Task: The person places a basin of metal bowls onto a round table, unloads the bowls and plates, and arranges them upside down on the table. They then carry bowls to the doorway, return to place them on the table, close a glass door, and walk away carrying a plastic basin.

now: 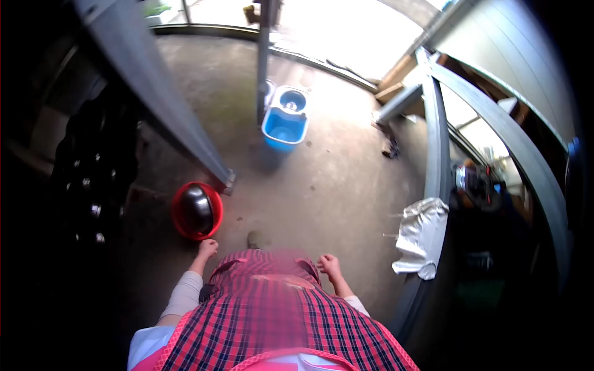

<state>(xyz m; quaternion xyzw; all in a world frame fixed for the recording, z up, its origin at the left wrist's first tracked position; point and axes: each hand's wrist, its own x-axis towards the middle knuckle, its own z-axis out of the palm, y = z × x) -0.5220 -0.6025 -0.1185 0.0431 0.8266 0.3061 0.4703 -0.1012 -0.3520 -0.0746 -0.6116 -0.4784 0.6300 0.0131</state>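
My left hand (209, 248) hangs at my left side with its fingers curled in and nothing visible in it. Just beyond it on the floor stands a red basin (176, 216) with a shiny dark metal bowl (197, 209) tilted inside. The hand is near the basin's rim; I cannot tell whether they touch. At the right side of my checked apron (278, 315), my right hand (329, 264) hangs with loosely bent fingers, partly apart, holding nothing I can see. Farther ahead on the concrete floor sits a blue mop bucket (284, 128) with two compartments.
A grey metal post (158, 93) slants down beside the basin, and a thinner post (263, 68) stands by the bucket. On the right, a metal frame (436, 142) carries a crumpled silvery cover (417, 238). Dark objects (391, 147) lie on the floor. Black shiny items (93, 179) fill the left side.
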